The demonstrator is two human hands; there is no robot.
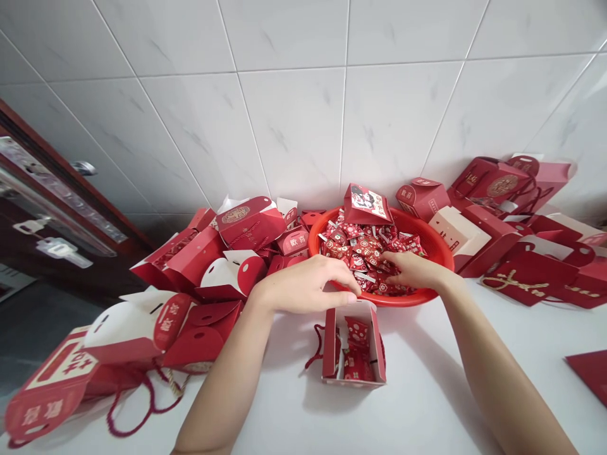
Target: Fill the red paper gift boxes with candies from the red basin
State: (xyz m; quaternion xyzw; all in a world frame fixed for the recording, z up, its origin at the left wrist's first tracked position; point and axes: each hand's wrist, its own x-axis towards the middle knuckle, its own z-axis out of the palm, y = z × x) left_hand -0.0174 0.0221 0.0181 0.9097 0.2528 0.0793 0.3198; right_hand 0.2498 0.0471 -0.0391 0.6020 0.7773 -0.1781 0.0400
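A small red gift box (329,351) stands open-topped on the white table, with a few red-wrapped packets (358,363) inside. At its back edge is my left hand (308,284), thumb and curved fingers closed around the upright rear flap. Behind the box sits a red plastic basket (443,253) filled with small red-wrapped packets (367,246). My right hand (417,268) reaches in over the basket's right side, its fingers apart and touching the packets. Some of its fingers are hidden among them. A closed red box with a printed picture (367,202) rests on the basket's back rim.
Red gift boxes (202,338) with cord handles crowd the left, and more red boxes (531,265) pile up at the right. A red flat piece (590,373) lies at the right edge. A tiled wall (294,126) closes off the back; keys (64,249) hang from a door at left.
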